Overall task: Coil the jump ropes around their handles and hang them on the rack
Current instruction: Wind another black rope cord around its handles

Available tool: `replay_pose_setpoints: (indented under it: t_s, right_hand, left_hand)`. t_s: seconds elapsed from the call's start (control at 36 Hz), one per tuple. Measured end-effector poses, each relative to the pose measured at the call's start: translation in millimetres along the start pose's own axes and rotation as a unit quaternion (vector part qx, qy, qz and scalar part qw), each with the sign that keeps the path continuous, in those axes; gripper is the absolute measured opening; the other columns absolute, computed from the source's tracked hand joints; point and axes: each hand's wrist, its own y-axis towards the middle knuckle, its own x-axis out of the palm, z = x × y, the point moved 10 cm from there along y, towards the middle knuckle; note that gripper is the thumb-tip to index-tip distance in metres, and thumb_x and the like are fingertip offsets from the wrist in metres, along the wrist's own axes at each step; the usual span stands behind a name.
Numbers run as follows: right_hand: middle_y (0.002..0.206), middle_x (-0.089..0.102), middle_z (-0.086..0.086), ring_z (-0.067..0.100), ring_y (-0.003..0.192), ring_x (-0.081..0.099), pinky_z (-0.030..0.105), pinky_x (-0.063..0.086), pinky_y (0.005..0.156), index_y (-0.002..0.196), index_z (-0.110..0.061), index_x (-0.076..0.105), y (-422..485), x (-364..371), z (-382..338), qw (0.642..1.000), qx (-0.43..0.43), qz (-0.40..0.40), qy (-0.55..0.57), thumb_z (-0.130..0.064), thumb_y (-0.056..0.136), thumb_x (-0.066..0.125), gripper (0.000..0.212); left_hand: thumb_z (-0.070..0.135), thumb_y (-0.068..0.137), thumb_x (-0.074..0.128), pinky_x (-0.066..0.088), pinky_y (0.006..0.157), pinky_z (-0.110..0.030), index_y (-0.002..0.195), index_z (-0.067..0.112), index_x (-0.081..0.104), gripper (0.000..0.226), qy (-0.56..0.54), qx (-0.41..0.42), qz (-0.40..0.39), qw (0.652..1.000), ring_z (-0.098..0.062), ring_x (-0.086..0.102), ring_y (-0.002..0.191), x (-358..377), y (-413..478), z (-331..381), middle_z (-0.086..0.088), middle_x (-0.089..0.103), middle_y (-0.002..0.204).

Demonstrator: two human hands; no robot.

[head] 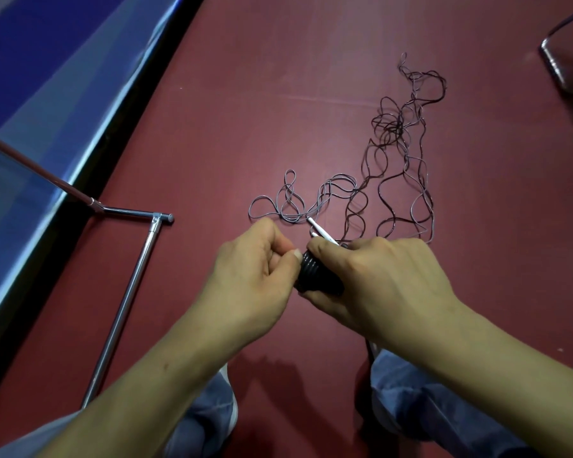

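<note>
We work over the red floor (pixel 245 110), and the job looks mid-wrap. Our right hand (pixel 377 285) grips the black coil (pixel 318 274) wound round the handles (pixel 323 233), whose white tips poke out just beyond our fingers. Our left hand (pixel 255 259) is curled, thumb against the coil's end, and seems to pinch the rope (pixel 394 166) where it leaves the bundle, though the pinch itself is hidden. Most of the rope lies loose and looped on the floor ahead of the hands, and it looks tangled farther out. To wrap well, we judge that the left hand should lay each turn snug beside the last under light tension, while the right thumb pins the finished turns so they cannot spring loose. We should draw slack in slowly and shake out loops before they reach the coil, or a knot may get wound in. The rack (pixel 136 276) shows its chrome tubes to the left of the hands, ready for hanging afterward.
</note>
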Motion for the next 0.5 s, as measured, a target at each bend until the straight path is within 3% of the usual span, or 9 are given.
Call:
replay_pose_setpoints:
  t_s: [0.11, 0.22, 0.36, 0.44, 0.5]
  right_hand:
    - [0.057, 0.053, -0.002, 0.033, 0.043, 0.051, 0.025, 0.016, 0.047, 0.086, -0.025, 0.054, -1.7, 3.3, -0.5, 1.0, -0.003, -0.007, -0.011, -0.066, 0.085, 0.046, 0.041]
    - [0.055, 0.054, -0.001, 0.034, 0.041, 0.05, 0.025, 0.018, 0.046, 0.084, -0.023, 0.055, 0.9, 6.5, 0.0, 1.0, -0.002, 0.001, -0.026, -0.061, 0.082, 0.06, 0.039]
    - [0.054, 0.055, 0.001, 0.035, 0.047, 0.055, 0.025, 0.015, 0.046, 0.083, -0.022, 0.052, 2.2, 12.3, 0.7, 0.999, 0.027, 0.001, -0.02, -0.061, 0.082, 0.055, 0.039]
    - [0.054, 0.055, 0.001, 0.035, 0.049, 0.057, 0.026, 0.022, 0.045, 0.087, -0.025, 0.058, -0.1, 2.7, 5.1, 0.999, 0.043, 0.021, 0.002, -0.065, 0.082, 0.054, 0.04]
    - [0.053, 0.056, 0.0, 0.035, 0.048, 0.057, 0.026, 0.025, 0.045, 0.087, -0.026, 0.061, 0.8, -7.9, 9.4, 0.998, 0.048, 0.039, 0.016, -0.065, 0.081, 0.054, 0.04]
  left_hand:
    - [0.019, 0.095, 0.062, 0.032, 0.05, -0.014, 0.081, 0.022, 0.055, 0.015, 0.06, 0.049, -0.002, 0.997, -0.007, 0.048, 0.051, 3.5, -3.3, 5.8, 0.009, 0.055, 0.056]
    - [0.015, 0.095, 0.061, 0.032, 0.05, -0.015, 0.08, 0.02, 0.054, 0.018, 0.056, 0.033, 0.023, 0.998, -0.008, 0.044, 0.051, 6.9, 0.7, 0.6, 0.01, 0.05, 0.052]
    - [0.015, 0.093, 0.063, 0.033, 0.051, -0.012, 0.078, 0.019, 0.058, 0.016, 0.06, 0.023, 0.073, 0.995, -0.004, 0.046, 0.051, 4.3, 5.5, 4.9, 0.008, 0.047, 0.048]
    - [0.021, 0.094, 0.065, 0.033, 0.049, -0.013, 0.08, 0.019, 0.062, 0.015, 0.0, 0.012, 0.046, 0.999, -0.005, 0.043, 0.046, 3.3, 8.0, 8.1, 0.003, 0.051, 0.05]
    - [0.024, 0.089, 0.071, 0.041, 0.054, -0.027, 0.086, 0.02, 0.064, 0.008, -0.107, -0.005, -0.004, 0.994, -0.013, 0.046, 0.049, 3.7, 9.1, 7.2, 0.0, 0.054, 0.054]
